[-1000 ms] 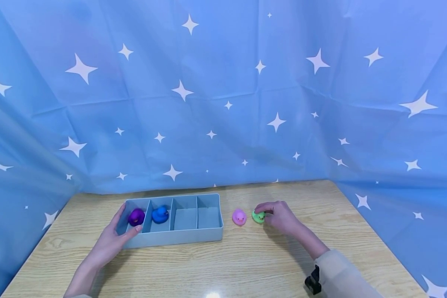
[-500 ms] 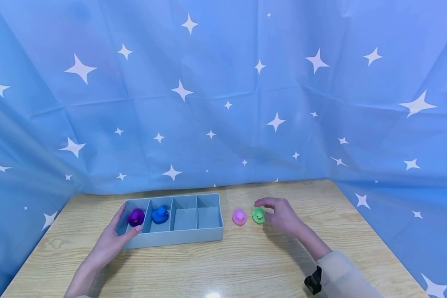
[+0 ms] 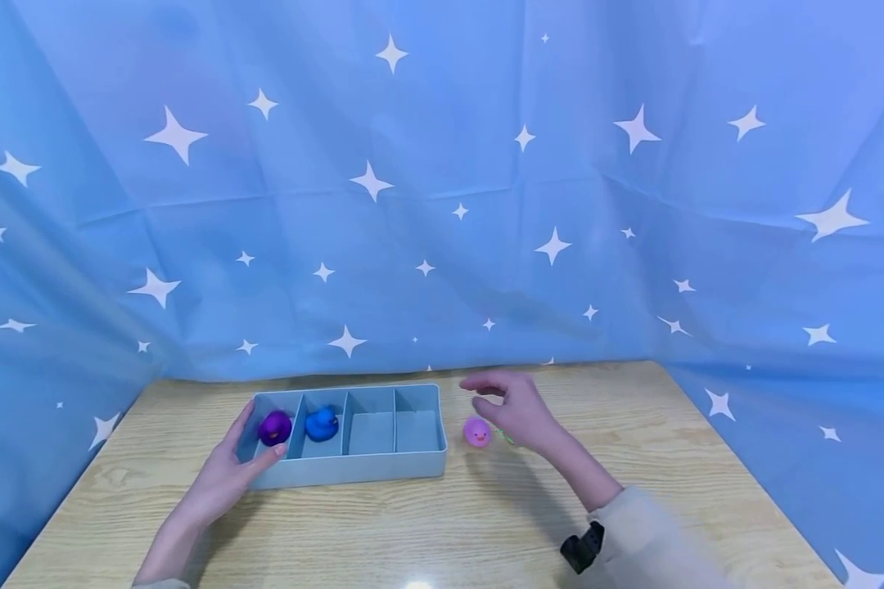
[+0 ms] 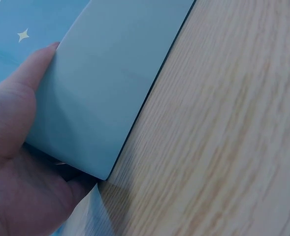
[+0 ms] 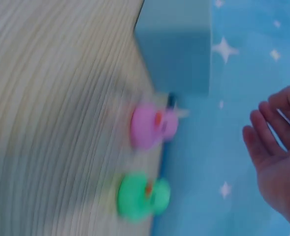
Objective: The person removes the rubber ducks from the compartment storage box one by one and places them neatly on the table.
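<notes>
My left hand (image 3: 228, 470) grips the left end of a grey-blue divided box (image 3: 354, 469), thumb over its front rim. In the left wrist view the palm (image 4: 16, 187) lies round the box's corner. A purple rubber duck (image 3: 275, 428) sits in the leftmost compartment and a blue rubber duck (image 3: 322, 424) in the one beside it. My right hand (image 3: 519, 413) is raised over the table with fingers loosely bent and nothing between them. A pink rubber duck (image 3: 477, 431) stands just below its fingertips. The green rubber duck (image 5: 137, 196) is mostly hidden behind that hand in the head view.
The box's two right compartments (image 3: 368, 431) hold nothing. A wood-grain table (image 3: 383, 532) carries everything. A blue curtain with white stars (image 3: 442, 311) hangs along the back and sides. A black strap device (image 3: 582, 548) is on the right sleeve.
My right hand has let go of the green duck, then lifted and moved left over the pink duck. My left hand stays on the box. The head view has shifted slightly.
</notes>
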`<state>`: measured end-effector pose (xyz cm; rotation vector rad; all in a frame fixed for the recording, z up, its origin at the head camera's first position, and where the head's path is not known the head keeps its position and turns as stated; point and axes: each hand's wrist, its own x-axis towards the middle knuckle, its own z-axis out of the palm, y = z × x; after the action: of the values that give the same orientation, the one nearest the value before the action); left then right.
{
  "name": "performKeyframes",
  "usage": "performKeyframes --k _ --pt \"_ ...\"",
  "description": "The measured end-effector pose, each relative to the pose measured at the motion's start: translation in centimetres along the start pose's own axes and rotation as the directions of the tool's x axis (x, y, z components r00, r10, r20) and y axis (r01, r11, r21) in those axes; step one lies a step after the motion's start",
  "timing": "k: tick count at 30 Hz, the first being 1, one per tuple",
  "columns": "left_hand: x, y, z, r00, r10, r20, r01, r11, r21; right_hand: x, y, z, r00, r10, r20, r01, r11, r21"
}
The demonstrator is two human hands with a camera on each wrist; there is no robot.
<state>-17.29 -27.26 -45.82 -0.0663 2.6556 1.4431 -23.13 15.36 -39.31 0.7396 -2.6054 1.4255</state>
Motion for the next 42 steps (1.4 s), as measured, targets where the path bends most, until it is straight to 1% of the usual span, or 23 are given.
performKeyframes --k 4,7,9,12,16,22,29,38,42 --pt "0.1 0.0 0.2 1.000 0.002 -0.002 -0.002 1.000 0.002 0.7 -1.4 2.4 1.000 -0.016 0.023 0.015 0.999 0.051" --pt "0.0 0.1 0.4 1.000 0.000 -0.002 0.000 1.000 -0.003 1.2 -1.8 4.3 0.997 -0.048 0.061 0.042 0.995 0.092" --pt "0.0 0.2 0.4 1.000 0.000 -0.003 0.000 1.000 -0.008 1.5 -2.2 5.3 0.994 -0.055 0.093 0.043 0.991 0.127" --pt "0.1 0.2 0.4 1.000 -0.001 -0.002 0.001 1.000 -0.006 1.8 -2.8 6.7 0.989 -0.071 0.126 0.046 0.980 0.192" --pt "0.0 0.1 0.4 1.000 0.002 -0.007 -0.002 1.000 -0.013 2.1 -3.5 8.2 0.985 -0.078 0.154 0.044 0.975 0.216" --pt "0.0 -0.1 0.3 1.000 0.003 -0.013 -0.004 1.000 -0.019 2.3 -4.0 9.6 0.977 -0.055 0.207 0.013 0.979 0.202" --pt "0.1 -0.1 0.3 1.000 0.000 -0.014 0.000 1.000 -0.017 2.7 -3.8 10.9 0.975 -0.053 0.217 0.010 0.980 0.197" --pt "0.0 0.0 0.4 1.000 -0.002 -0.020 0.002 1.000 -0.022 3.0 -3.9 12.3 0.966 -0.023 0.256 -0.028 0.981 0.193" --pt "0.0 0.0 0.3 1.000 -0.015 -0.026 0.015 1.000 -0.009 3.1 -4.0 12.8 0.963 -0.031 0.269 -0.020 0.983 0.185"
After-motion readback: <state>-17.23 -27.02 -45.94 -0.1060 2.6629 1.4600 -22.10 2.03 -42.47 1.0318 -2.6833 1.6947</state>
